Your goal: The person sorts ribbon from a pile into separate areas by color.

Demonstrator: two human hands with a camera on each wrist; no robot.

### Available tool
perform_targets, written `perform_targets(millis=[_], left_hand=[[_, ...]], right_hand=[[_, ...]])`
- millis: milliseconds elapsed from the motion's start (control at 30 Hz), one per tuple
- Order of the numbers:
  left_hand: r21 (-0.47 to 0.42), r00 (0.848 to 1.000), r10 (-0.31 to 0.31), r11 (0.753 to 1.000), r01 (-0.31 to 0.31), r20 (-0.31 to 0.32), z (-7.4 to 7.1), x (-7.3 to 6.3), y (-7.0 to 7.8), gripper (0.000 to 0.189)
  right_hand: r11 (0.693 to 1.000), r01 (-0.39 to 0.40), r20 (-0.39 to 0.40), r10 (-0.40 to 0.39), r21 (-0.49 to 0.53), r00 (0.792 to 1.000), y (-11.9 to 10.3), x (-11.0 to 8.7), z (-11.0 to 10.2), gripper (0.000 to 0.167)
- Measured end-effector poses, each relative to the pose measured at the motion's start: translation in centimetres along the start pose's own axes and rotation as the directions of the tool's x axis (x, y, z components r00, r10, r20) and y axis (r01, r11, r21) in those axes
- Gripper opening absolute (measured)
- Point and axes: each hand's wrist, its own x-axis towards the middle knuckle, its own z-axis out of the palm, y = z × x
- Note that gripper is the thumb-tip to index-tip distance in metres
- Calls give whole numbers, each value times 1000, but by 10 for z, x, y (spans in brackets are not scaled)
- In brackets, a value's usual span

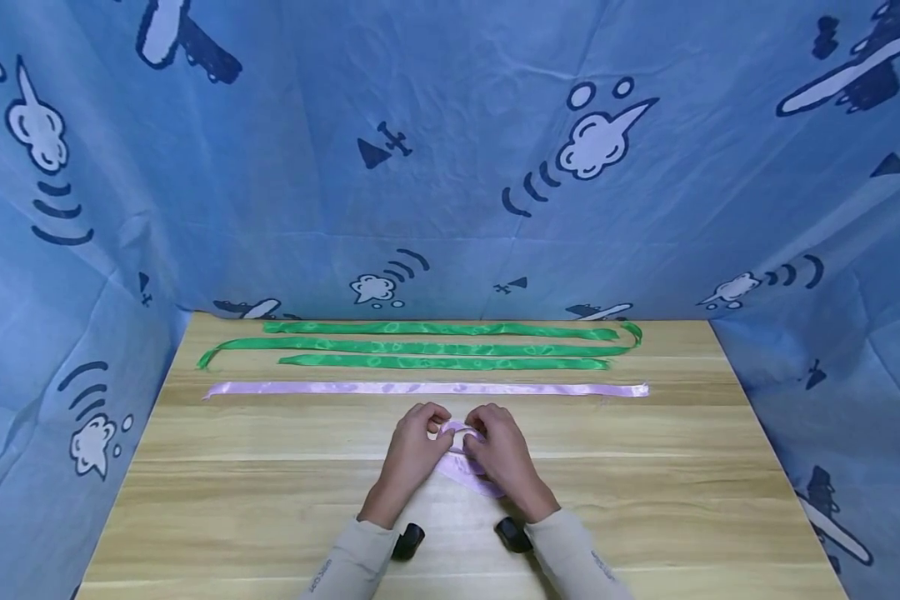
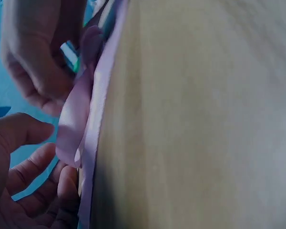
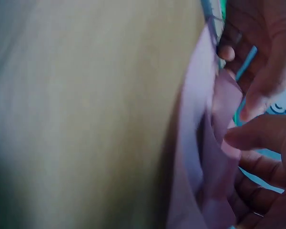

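Note:
A short lilac satin ribbon (image 1: 461, 473) lies looped on the table between the two hands. My right hand (image 1: 504, 450) pinches part of it; in the right wrist view the thumb presses the folded ribbon (image 3: 221, 174) with the fingers behind. On the other side is my left hand (image 1: 412, 446), bent fingers close to the loop. The left wrist view shows a gap between its thumb and fingers, beside the rounded end of the ribbon loop (image 2: 72, 129). Whether those fingertips touch the ribbon's underside is hidden.
Beyond the hands a long lilac ribbon (image 1: 420, 388) lies straight across the wooden table (image 1: 270, 483). Behind it several green ribbon lengths (image 1: 450, 363) run side by side. Blue printed cloth (image 1: 450, 192) hangs at the back and both sides.

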Motion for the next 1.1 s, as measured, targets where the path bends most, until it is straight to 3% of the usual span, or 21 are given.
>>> perform_targets(millis=[167,433,733,900,1100], left_hand=[[41,998,61,997,-60,-18,6,-1,2,25],[44,997,72,996,-72,-12,8,-2,3,28],[2,998,28,1000,-29,56,3,1,-1,23],[-11,996,15,1000,-14,85,-1,1,-1,16],[-48,997,12,999,-9,73,-6,1,-1,12]], right_hand=[[998,45,-37,-47,-52,998,0,0,7,16],[998,51,-56,-54,-44,997,-3,1,5,16],[995,-17,-66,23,97,998,-15,4,-15,16],[993,-34,-76,43,110,996,-17,4,-24,15],[992,-10,-120,25,124,992,-18,3,-31,14]])
